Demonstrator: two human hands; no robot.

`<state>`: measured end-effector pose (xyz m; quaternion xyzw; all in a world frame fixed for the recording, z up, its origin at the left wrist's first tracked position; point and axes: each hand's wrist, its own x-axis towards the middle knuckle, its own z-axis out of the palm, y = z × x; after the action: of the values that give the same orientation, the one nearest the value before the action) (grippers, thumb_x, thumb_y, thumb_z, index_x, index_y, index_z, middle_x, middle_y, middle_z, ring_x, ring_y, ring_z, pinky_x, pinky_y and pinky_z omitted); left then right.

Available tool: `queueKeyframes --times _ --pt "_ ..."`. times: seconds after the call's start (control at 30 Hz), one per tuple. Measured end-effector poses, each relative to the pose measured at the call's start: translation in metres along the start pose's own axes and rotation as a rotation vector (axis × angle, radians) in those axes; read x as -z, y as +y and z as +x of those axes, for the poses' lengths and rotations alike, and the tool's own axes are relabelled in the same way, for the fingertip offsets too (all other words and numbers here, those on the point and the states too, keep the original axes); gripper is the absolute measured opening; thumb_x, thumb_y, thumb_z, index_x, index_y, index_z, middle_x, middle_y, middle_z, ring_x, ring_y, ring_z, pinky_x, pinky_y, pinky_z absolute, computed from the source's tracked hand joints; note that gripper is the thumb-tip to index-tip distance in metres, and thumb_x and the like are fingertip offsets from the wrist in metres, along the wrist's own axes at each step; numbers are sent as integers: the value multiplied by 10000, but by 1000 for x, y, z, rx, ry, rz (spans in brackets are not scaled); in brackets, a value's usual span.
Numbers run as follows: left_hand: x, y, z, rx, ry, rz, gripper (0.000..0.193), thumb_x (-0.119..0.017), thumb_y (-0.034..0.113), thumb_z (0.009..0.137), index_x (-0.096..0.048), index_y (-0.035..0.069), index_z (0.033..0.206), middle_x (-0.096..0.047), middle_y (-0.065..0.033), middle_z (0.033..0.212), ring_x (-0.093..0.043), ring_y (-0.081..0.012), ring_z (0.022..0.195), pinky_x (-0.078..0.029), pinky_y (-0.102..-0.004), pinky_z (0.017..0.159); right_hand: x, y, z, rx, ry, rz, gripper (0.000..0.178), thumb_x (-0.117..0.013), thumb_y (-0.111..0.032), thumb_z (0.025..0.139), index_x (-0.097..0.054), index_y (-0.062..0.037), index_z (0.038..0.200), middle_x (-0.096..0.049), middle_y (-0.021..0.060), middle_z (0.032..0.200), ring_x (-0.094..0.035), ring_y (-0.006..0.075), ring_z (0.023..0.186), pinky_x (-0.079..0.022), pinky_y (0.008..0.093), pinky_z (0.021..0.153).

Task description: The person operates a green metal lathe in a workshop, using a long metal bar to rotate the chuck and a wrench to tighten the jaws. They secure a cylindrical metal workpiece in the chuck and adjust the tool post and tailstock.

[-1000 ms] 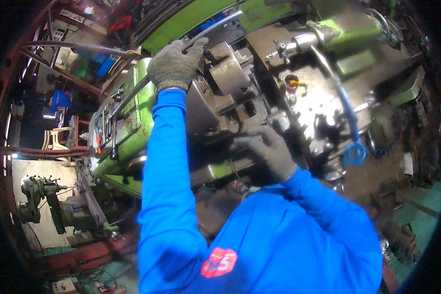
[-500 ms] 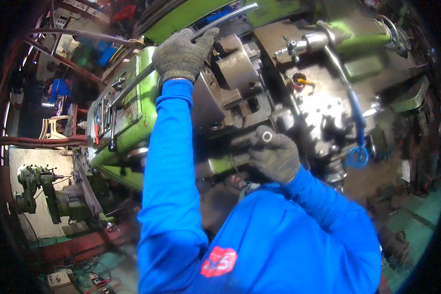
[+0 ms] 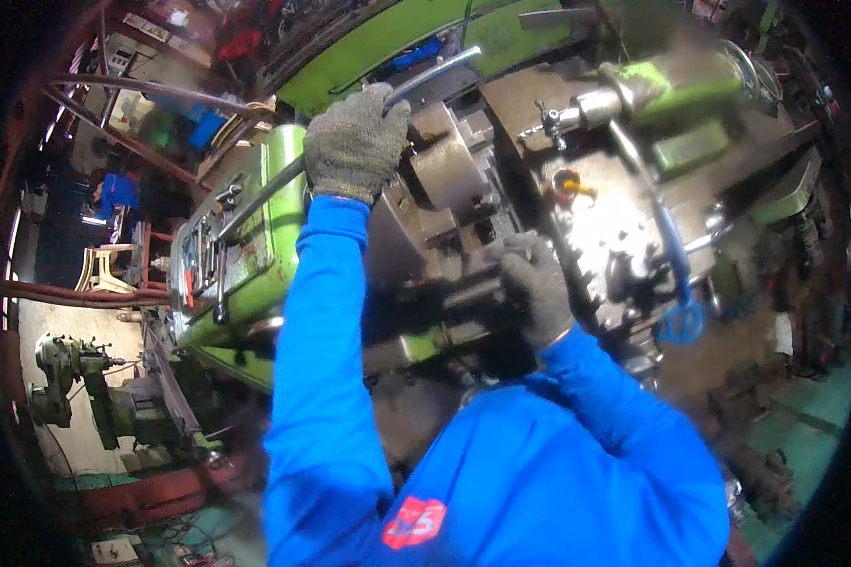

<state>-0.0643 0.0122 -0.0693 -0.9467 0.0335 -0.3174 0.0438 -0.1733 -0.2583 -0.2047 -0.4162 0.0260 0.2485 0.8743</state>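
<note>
My left hand (image 3: pixel 355 144), in a dark grey knit glove, is closed round a long metal bar (image 3: pixel 263 200). The bar slants across the green headstock (image 3: pixel 286 161) of a lathe, and its bent pale end shows beyond my fingers. Just right of this hand is the steel chuck (image 3: pixel 444 175) with stepped jaws. Lower right, my gloved right hand (image 3: pixel 539 288) is closed at the near side of the chuck. A hollow-ended metal piece showed in this fist a moment ago; now it is almost wholly hidden by the fingers.
To the right are the carriage (image 3: pixel 624 222) with shiny swarf, a small cup (image 3: pixel 565 181) with a yellow-handled brush, and a blue hose (image 3: pixel 673 241). A tailstock (image 3: pixel 681 90) stands behind. Wrenches (image 3: pixel 203 246) lie on the headstock; a smaller green machine (image 3: pixel 61 364) is far left.
My right hand has moved up and slightly right to the chuck, and the hollow end no longer shows clearly. The left hand keeps its hold on the bar as the view shifts a little.
</note>
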Motion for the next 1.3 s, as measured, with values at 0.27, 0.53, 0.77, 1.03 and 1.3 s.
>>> queueKeyframes --times 0.27,0.53,0.77,1.03,1.3 --pt "1 15 3 122 -21 0 284 -687 449 932 -699 174 862 -731 -126 826 -722 -377 816 -551 -547 740 13 19 28 319 203 -380 252 -839 -134 881 -696 -42 1068 -689 55 1012 -633 139 887 -538 316 806" --pt "5 28 7 171 27 -66 200 -721 396 892 -737 199 862 -708 -126 764 -709 -390 758 -551 -521 707 6 20 32 421 280 -435 288 -906 -111 803 -712 -52 1007 -681 49 979 -633 171 896 -527 328 807" --pt "11 37 -3 237 -77 162 181 -748 340 840 -800 190 926 -742 -99 833 -714 -330 767 -565 -457 698 -2 31 72 635 505 -485 339 -869 -65 810 -731 -36 1119 -708 136 1098 -664 326 1040 -523 434 964" --pt "14 52 -22 176 47 30 263 -747 376 804 -610 181 695 -608 -70 658 -638 -336 655 -450 -518 603 -10 32 118 669 532 -417 266 -815 -39 909 -672 -48 1133 -619 44 1096 -637 150 987 -541 319 855" --pt "17 53 -37 105 36 64 105 -782 225 721 -725 173 792 -629 -75 703 -622 -308 629 -489 -467 598 -24 10 104 636 428 -437 313 -917 -80 767 -719 -58 1009 -682 62 977 -645 182 892 -534 337 798"
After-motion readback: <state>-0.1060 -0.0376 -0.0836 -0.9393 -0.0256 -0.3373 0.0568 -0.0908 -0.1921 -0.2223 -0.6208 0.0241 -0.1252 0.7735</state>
